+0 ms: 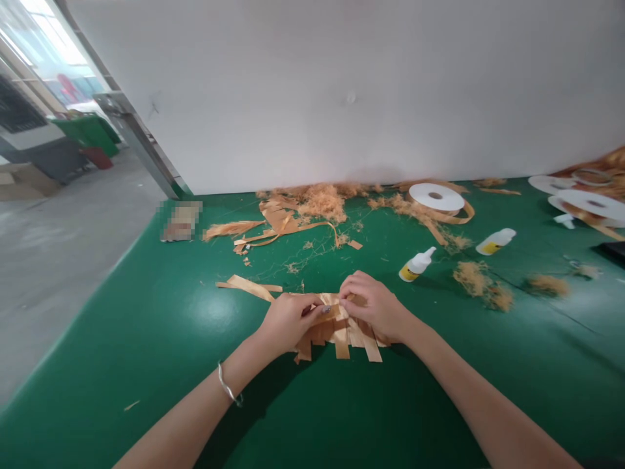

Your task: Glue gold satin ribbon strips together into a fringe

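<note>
Both hands are working a bundle of tan strips [342,326] lying mid-table on the green table [146,339]. Left hand [288,320] is pinching the bundle's top edge, fingers together on it. Right hand [374,305] is pinching the same edge just beside it, fingertips clamped. A loose strip [247,285] is trailing left. Two glue bottles [416,264] are lying near the right hand; a tape roll [436,197] and fibre scraps [317,202] are sitting by the wall.

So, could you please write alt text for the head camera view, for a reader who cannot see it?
Two bare hands, left hand and right hand, pinch a bundle of short tan ribbon strips on a green table. Behind lie loose ribbon scraps, a white tape roll and two small glue bottles, against a white wall.
</note>
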Available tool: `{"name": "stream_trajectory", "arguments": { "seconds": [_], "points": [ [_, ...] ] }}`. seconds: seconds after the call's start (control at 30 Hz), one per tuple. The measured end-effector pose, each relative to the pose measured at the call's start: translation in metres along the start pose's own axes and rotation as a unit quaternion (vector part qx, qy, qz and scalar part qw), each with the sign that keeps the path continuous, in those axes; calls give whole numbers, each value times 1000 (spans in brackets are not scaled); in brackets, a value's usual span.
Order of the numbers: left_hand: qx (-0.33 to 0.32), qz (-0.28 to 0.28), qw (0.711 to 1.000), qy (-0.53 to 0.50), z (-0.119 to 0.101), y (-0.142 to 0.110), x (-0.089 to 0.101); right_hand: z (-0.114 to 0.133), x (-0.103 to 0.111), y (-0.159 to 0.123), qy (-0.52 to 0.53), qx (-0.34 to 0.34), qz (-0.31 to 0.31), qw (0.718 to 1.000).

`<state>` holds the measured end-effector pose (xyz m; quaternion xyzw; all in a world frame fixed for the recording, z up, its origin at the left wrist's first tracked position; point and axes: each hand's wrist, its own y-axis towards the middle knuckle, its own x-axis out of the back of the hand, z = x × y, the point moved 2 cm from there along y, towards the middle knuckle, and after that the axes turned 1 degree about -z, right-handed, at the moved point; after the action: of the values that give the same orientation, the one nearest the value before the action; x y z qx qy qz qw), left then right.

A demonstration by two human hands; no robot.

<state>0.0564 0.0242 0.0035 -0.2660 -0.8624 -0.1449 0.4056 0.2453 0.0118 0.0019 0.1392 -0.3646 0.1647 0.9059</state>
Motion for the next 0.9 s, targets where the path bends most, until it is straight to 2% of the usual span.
{"name": "stream_trajectory", "arguments": {
  "seconds": [0.2,0.47,0.6,0.73,0.9],
  "points": [
    [16,-11,1000,5,3,-2,1,-6,2,1,36,-19,-24,999],
    [-3,8,999,-53,-4,-2,3,-7,0,2,182,-87,-6,979],
    [-5,14,994,-110,-2,-2,2,-11,-4,2,274,-90,6,958],
    [4,-5,990,-143,-1,-3,1,-11,-6,2,336,-81,6,938],
    [-8,-16,990,-143,-3,-3,2,-8,-2,2,340,-54,-3,939]
  ]
}}
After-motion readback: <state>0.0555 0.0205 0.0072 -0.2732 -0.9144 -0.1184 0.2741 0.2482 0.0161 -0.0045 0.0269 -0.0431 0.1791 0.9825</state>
